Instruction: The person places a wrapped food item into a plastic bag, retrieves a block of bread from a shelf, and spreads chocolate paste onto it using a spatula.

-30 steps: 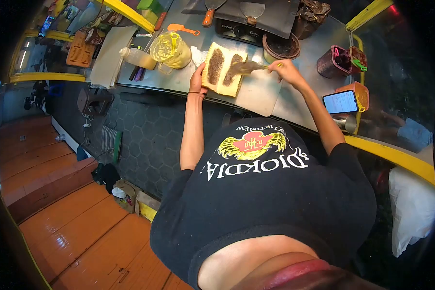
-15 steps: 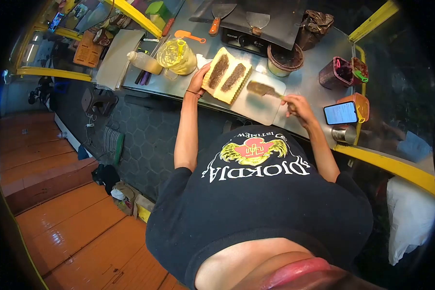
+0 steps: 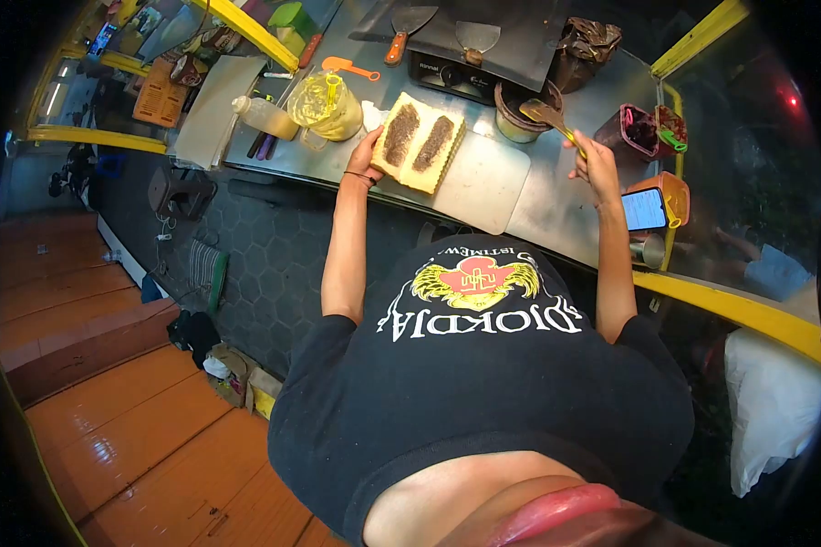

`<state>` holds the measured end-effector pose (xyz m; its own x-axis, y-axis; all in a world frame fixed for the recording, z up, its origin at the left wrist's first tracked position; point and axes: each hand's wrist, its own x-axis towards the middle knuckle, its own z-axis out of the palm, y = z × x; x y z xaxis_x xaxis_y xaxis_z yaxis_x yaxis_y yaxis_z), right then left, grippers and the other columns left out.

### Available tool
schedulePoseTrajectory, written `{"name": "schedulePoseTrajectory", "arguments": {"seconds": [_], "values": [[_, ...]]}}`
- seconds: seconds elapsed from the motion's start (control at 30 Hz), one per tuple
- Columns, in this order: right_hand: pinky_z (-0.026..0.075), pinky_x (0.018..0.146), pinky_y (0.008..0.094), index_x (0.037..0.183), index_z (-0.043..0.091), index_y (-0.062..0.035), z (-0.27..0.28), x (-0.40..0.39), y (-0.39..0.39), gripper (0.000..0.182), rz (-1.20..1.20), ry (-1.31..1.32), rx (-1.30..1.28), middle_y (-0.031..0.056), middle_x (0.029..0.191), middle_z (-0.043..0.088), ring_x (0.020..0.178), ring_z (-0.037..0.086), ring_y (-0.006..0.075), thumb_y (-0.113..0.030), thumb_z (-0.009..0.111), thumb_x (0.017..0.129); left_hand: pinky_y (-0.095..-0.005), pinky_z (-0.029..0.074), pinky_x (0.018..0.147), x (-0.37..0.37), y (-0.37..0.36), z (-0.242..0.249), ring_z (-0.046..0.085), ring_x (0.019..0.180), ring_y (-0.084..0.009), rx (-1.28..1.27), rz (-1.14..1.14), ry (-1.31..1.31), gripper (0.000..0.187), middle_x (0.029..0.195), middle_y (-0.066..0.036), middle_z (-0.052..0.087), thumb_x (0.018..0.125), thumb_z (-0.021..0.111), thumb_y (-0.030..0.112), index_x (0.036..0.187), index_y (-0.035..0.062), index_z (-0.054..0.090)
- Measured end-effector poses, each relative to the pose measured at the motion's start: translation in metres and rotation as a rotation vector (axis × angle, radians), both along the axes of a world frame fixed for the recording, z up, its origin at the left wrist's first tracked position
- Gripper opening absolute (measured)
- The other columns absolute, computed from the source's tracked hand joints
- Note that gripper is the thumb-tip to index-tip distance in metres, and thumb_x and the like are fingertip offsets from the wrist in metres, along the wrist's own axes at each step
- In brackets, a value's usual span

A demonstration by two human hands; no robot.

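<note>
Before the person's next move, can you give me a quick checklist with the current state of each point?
1. Left hand supports the bread: ok.
2. Bread lies open, inner faces up: ok.
3. Dark filling on both halves: ok.
4. Filling reaches the bread's edges: not ok, pale margins show.
5. Right hand holds the spreader by its handle: ok.
6. Spreader touching the tub: cannot tell, they overlap in view.

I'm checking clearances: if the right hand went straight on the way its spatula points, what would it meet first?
Likely the stained tub: the spatula in the right hand points that way, its blade overlapping the tub's rim in this view. Depth is unclear; it might pass above.
</note>
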<state>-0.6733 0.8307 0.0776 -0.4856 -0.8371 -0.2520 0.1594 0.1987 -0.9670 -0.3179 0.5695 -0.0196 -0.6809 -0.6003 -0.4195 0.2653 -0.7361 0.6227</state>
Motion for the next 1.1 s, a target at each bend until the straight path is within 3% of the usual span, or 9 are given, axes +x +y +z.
{"name": "schedulePoseTrajectory", "arguments": {"seconds": [0.17, 0.23, 0.37, 0.5, 0.67, 0.73, 0.9, 1.0, 1.1], "values": [[0.041, 0.04, 0.0219, 0.08, 0.065, 0.0007, -0.019, 0.019, 0.004, 0.054, -0.131, 0.197, -0.088, -0.0049, 0.05, 0.039, 0.039, 0.036, 0.0047, -0.045, 0.044, 0.098, -0.0345, 0.052, 0.089, 0.002, 0.011, 0.0, 0.063, 0.102, -0.0209, 0.004, 0.054, 0.042, 0.037, 0.116, -0.01, 0.064, 0.098, 0.049, 0.027, 0.123, 0.0004, 0.055], [0.039, 0.04, 0.0214, 0.082, 0.065, -0.0023, -0.032, 0.032, 0.01, 0.047, -0.18, 0.065, -0.07, -0.0057, 0.052, 0.039, 0.041, 0.035, 0.0041, -0.042, 0.046, 0.098, -0.0342, 0.051, 0.089, 0.003, 0.016, 0.0, 0.063, 0.102, -0.02, -0.036, 0.079, 0.001, 0.038, 0.115, -0.009, 0.064, 0.097, 0.05, 0.029, 0.123, 0.0011, 0.056], [0.029, 0.04, 0.0201, 0.1, 0.065, -0.0081, -0.035, 0.093, -0.017, 0.026, 0.5, -0.439, 0.152, -0.0095, 0.054, 0.027, 0.043, 0.025, 0.0034, -0.03, 0.051, 0.097, -0.0328, 0.051, 0.088, 0.002, 0.013, -0.007, 0.063, 0.101, -0.0183, -0.056, 0.089, 0.005, 0.037, 0.116, -0.009, 0.064, 0.098, 0.05, 0.028, 0.122, 0.0015, 0.056], [0.026, 0.042, 0.0199, 0.124, 0.056, -0.003, -0.057, 0.161, -0.069, 0.034, 0.897, -0.968, 0.022, -0.0095, 0.057, 0.027, 0.043, 0.023, 0.0028, -0.024, 0.044, 0.1, -0.0327, 0.051, 0.086, -0.001, 0.017, 0.003, 0.064, 0.098, -0.0189, -0.038, 0.088, -0.024, 0.037, 0.112, -0.009, 0.065, 0.097, 0.05, 0.029, 0.12, 0.0009, 0.057], [0.026, 0.041, 0.018, 0.132, 0.046, 0.0015, -0.095, 0.172, -0.077, 0.042, 0.822, -1.29, 0.151, -0.0072, 0.059, 0.031, 0.045, 0.026, 0.0036, -0.027, 0.04, 0.1, -0.0343, 0.051, 0.088, -0.004, 0.019, 0.001, 0.064, 0.1, -0.0208, -0.066, 0.108, -0.015, 0.04, 0.113, -0.01, 0.065, 0.098, 0.047, 0.031, 0.121, 0.0001, 0.057], [0.027, 0.042, 0.0185, 0.131, 0.048, 0.001, -0.092, 0.158, -0.066, 0.042, 0.841, -1.288, 0.153, -0.0073, 0.06, 0.031, 0.046, 0.026, 0.0039, -0.028, 0.04, 0.1, -0.034, 0.05, 0.089, -0.001, 0.019, -0.003, 0.063, 0.102, -0.0206, -0.075, 0.11, -0.017, 0.041, 0.116, -0.011, 0.064, 0.098, 0.047, 0.032, 0.124, 0.0006, 0.056], [0.04, 0.049, 0.0199, 0.121, 0.057, -0.0012, -0.058, 0.12, -0.038, 0.037, 0.719, -0.628, 0.131, -0.0059, 0.062, 0.039, 0.05, 0.035, 0.0035, -0.027, 0.042, 0.1, -0.0302, 0.047, 0.093, 0.005, 0.018, 0.006, 0.06, 0.108, -0.0176, -0.143, 0.06, -0.1, 0.046, 0.121, -0.009, 0.062, 0.097, 0.05, 0.033, 0.128, -0.0012, 0.053], [0.047, 0.048, 0.022, 0.117, 0.061, -0.0004, -0.013, 0.088, -0.034, 0.034, 0.626, -0.403, 0.033, -0.0029, 0.063, 0.049, 0.046, 0.042, 0.0038, -0.025, 0.047, 0.098, -0.028, 0.041, 0.098, 0.001, 0.024, 0.039, 0.053, 0.115, -0.0172, -0.651, -0.146, -0.386, 0.053, 0.126, -0.01, 0.057, 0.095, 0.056, 0.034, 0.133, -0.0019, 0.048], [0.046, 0.046, 0.0213, 0.115, 0.06, -0.0001, 0.015, 0.066, -0.042, 0.034, 0.503, -0.27, -0.094, -0.0015, 0.062, 0.051, 0.045, 0.045, 0.0043, -0.027, 0.047, 0.098, -0.0289, 0.041, 0.097, -0.007, 0.031, 0.073, 0.052, 0.115, -0.0173, -0.783, -0.305, -0.559, 0.053, 0.124, -0.01, 0.057, 0.094, 0.058, 0.035, 0.134, 0.0007, 0.048]]}}
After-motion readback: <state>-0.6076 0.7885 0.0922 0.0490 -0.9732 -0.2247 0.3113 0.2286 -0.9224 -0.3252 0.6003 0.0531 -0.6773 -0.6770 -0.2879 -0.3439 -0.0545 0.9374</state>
